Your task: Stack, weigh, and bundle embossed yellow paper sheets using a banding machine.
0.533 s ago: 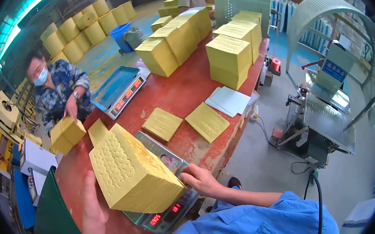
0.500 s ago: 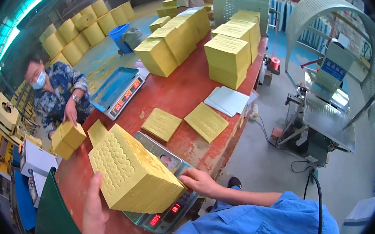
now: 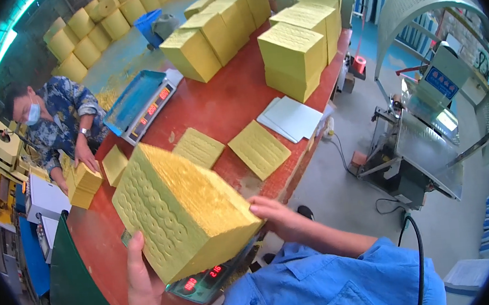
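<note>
A thick block of yellow embossed paper sheets stands tilted between my two hands, its wavy pressed pattern on the left side. My left hand grips its lower left edge, thumb showing and the other fingers mostly hidden. My right hand curls its fingers against the right end. Beneath the block is a digital scale with red lit numbers, largely covered; I cannot tell whether the block touches it. Two thin pads of the same paper, a left one and a right one, lie flat beyond.
White sheets lie near the red table's right edge. Tall yellow stacks stand farther back. Across the table, a co-worker handles a smaller yellow stack beside another scale. A metal machine stands right.
The block has risen a little toward me and right, tilting more, with both hands on it. The scale's numbers differ. The co-worker's stack has shifted and its sheets are fanned.
</note>
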Tool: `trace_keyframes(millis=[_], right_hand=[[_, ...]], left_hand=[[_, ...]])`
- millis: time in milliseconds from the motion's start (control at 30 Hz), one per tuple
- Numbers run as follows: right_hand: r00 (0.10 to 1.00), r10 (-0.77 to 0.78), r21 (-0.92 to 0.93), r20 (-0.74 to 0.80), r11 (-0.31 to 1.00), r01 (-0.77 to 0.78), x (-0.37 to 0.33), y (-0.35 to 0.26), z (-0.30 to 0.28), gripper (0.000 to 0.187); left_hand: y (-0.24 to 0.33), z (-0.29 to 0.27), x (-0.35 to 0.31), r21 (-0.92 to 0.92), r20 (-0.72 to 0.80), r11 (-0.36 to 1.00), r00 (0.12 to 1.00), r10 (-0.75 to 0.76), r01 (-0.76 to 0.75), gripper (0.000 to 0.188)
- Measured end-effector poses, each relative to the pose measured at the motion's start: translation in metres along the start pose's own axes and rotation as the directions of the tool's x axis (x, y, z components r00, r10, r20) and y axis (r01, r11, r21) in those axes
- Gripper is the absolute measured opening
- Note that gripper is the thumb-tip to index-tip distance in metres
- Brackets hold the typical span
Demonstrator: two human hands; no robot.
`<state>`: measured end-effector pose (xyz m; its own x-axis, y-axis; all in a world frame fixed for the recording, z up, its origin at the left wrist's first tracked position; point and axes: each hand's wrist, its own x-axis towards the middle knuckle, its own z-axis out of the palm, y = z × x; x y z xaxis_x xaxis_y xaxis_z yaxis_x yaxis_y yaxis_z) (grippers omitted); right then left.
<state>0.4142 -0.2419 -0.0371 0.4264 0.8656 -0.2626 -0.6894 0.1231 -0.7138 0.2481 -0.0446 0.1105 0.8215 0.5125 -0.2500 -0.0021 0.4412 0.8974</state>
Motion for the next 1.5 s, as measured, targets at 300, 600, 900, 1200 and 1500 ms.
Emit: trace_keyframes(millis=[300, 600, 900, 1200, 1500], right_hand=[[0.984, -0.171, -0.33, -0.055, 0.933, 0.144, 0.053, -0.127, -0.166, 0.057], [0.927, -0.373, -0.692, 0.034, 0.661, 0.291, 0.118, -0.188, -0.263, 0.056], [0.963, -0.255, -0.704, 0.083, 0.67, 0.238, 0.116, -0.181, -0.27, 0.061], [0.956, -0.284, -0.696, 0.072, 0.673, 0.251, 0.104, -0.188, -0.252, 0.06], [0.923, -0.384, -0.237, -0.029, 0.9, 0.367, 0.026, -0.153, -0.201, 0.058]], left_hand=[[-0.053, 0.126, 0.14, -0.071, 0.063, 0.996, 0.997, -0.05, 0.054, 0.06], [-0.106, 0.164, 0.255, -0.126, -0.051, 0.985, 0.99, -0.129, 0.122, 0.055], [-0.109, 0.156, 0.247, -0.063, -0.167, 0.99, 0.976, -0.136, 0.127, 0.053], [-0.109, 0.146, 0.229, -0.067, -0.106, 0.993, 0.989, -0.104, 0.097, 0.051], [-0.097, 0.149, 0.14, 0.349, 0.062, 0.933, 0.996, 0.065, -0.083, 0.075]])
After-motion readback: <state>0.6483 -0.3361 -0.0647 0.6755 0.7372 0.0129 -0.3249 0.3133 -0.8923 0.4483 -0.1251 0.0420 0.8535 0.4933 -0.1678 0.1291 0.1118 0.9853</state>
